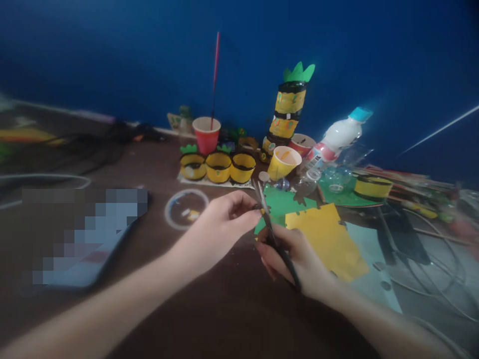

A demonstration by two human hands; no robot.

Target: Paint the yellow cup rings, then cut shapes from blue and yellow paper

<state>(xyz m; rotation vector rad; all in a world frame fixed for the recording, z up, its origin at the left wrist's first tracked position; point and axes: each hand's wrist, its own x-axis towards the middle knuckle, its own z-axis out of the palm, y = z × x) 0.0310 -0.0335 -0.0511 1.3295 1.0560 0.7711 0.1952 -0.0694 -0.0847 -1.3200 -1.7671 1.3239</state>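
Observation:
My right hand (299, 254) is closed around black-handled scissors (275, 234), their blades pointing up and away from me. Between the fingertips of my left hand (220, 224) is a tiny dark piece with a bit of yellow (258, 206), right beside the blades; its exact kind is too small to make out. Just beyond the hands lies green paper (279, 202) with cut edges. Yellow paper (325, 239) overlaps it, and a pale blue sheet (370, 264) lies to the right. A clear ring (166, 209) rests left of my left hand, with small scraps inside it.
Three yellow black-rimmed cups (218, 168) stand in a row behind. A red cup (207, 134) holds a brush. A yellow stacked tower (288, 109) with green leaves rises near the wall, beside a tilted yellow cup (283, 163) and white bottle (337, 134). Cables (445, 269) lie right.

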